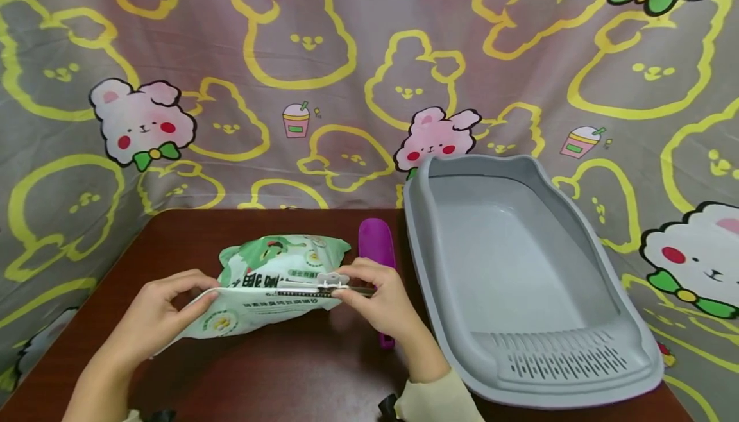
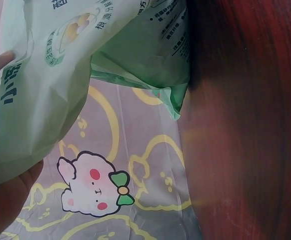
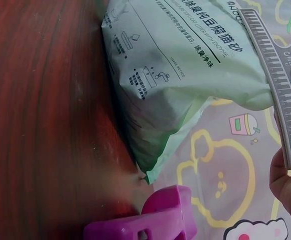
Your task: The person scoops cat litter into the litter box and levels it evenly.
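Observation:
A green and white bag of cat litter [image 1: 271, 310] lies on the table, its top edge raised toward me. My left hand [image 1: 156, 313] pinches the left end of that edge between thumb and fingers; in the left wrist view the bag's printed film [image 2: 50, 100] hangs from this grip. With thumb and fingertips my right hand [image 1: 383, 297] holds a long bag clip [image 3: 275, 80] printed with piano keys. The clip lies along the right part of the bag's top edge, its outer end sticking out past the bag.
A purple scoop [image 1: 375, 239] lies right of the bag, partly hidden behind my right hand. Farther right stands a large grey litter tray [image 1: 424, 242] with a slotted front step. A patterned curtain [image 1: 346, 37] hangs behind the dark wooden table [image 1: 277, 371].

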